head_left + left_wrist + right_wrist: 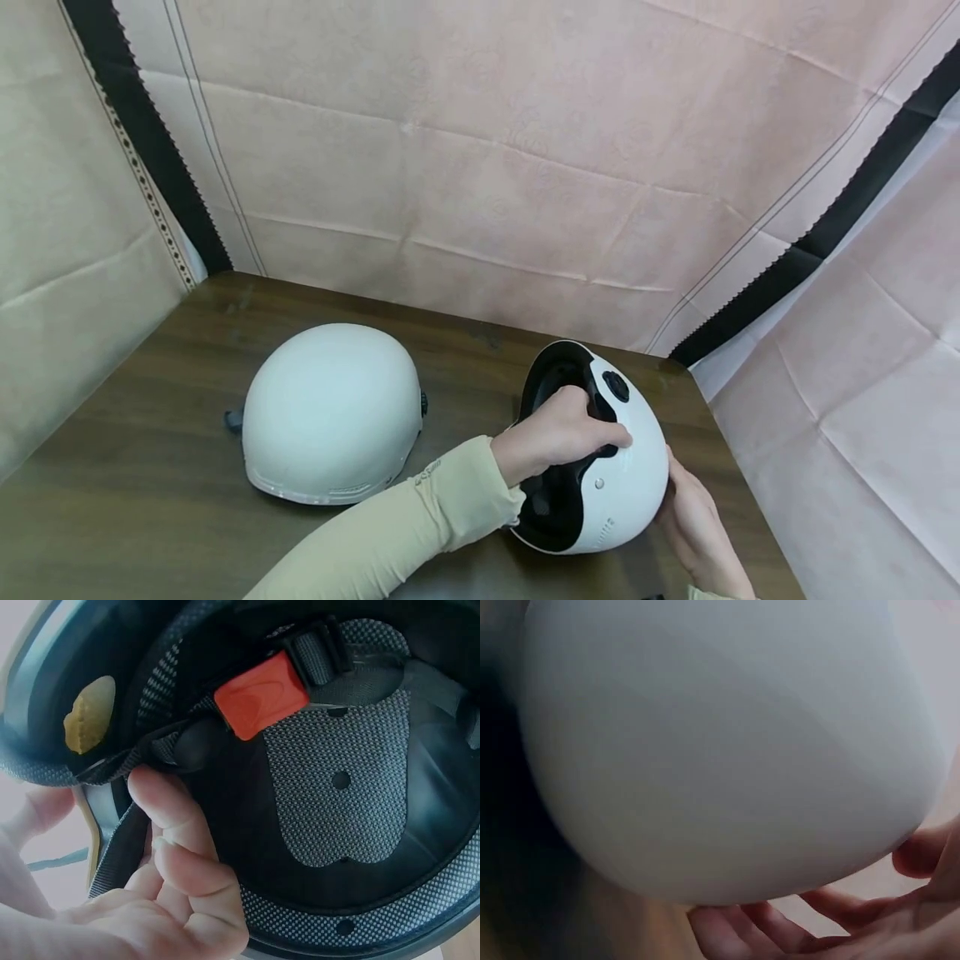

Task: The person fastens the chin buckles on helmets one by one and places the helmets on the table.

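Observation:
A white helmet (630, 492) with a black lining lies tipped on its side, its opening toward the left. My left hand (566, 429) grips the rim, fingers inside and thumb on the outer shell. In the left wrist view, those fingers lie against the black strap (124, 844) and lining, near a red buckle piece (262, 696). At the crown side, my right hand (693, 521) holds the rounded shell. From the right wrist, the fingertips (720, 930) are seen under the smooth shell (727, 765), with the thumb at its side.
A second white helmet (330, 408) stands on the brown wooden table (135, 467), left of the held one, with a dark tab at its left side. Pale fabric walls (465, 167) with black edge strips surround the table's back and sides.

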Demonstrator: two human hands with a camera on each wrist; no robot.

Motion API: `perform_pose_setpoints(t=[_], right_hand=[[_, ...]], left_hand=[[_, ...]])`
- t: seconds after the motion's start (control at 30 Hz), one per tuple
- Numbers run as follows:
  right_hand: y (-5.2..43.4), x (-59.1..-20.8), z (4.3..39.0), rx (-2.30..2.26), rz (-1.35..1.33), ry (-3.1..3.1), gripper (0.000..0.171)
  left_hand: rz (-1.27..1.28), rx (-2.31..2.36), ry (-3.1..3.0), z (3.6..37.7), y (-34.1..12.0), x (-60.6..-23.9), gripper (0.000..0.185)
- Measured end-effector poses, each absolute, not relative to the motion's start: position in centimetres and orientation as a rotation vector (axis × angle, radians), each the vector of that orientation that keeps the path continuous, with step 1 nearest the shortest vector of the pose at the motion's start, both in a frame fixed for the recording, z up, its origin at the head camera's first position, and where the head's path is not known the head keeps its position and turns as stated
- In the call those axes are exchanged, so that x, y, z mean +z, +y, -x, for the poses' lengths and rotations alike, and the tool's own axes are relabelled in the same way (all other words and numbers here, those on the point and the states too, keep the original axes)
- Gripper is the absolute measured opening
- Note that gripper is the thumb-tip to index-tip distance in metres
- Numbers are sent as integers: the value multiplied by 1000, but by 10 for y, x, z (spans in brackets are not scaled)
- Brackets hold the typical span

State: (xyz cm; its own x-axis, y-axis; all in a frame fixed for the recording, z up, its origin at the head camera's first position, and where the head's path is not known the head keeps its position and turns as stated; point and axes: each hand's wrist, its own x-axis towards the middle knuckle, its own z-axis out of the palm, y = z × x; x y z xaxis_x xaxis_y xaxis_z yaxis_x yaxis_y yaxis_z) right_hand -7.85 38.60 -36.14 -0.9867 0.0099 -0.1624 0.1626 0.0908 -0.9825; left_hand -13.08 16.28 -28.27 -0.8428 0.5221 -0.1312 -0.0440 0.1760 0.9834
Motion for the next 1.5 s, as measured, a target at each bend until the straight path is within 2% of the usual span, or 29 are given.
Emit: perform_pose_setpoints(t=[0.1,0.27,0.53,0.87,1.07,1.2,1.4,1.5], right_hand=[[389,-371,81,-2092,-175,2165,43],[390,-381,85,-2114,-202,2087,39],[392,-393,97,-2160,-90,1657,45],[394,-393,102,-2168,61,1599,49],[395,-395,102,-2212,195,1504,50],[395,-396,101,-2235,252,1471,50],[396,-396,96,-2290,251,1544,49],[398,-394,94,-2305,222,1622,51]], left_hand=[[-434,1745,1976,131,160,-282,17],[-433,1765,1955,133,157,-282,20],[-389,1820,1934,134,155,-283,12],[-432,1872,1837,138,141,-285,12],[-429,1928,1807,136,136,-290,27],[-434,1963,1840,135,134,-295,29],[-386,1853,2271,126,130,-298,61],[-416,1781,2468,121,129,-299,53]])
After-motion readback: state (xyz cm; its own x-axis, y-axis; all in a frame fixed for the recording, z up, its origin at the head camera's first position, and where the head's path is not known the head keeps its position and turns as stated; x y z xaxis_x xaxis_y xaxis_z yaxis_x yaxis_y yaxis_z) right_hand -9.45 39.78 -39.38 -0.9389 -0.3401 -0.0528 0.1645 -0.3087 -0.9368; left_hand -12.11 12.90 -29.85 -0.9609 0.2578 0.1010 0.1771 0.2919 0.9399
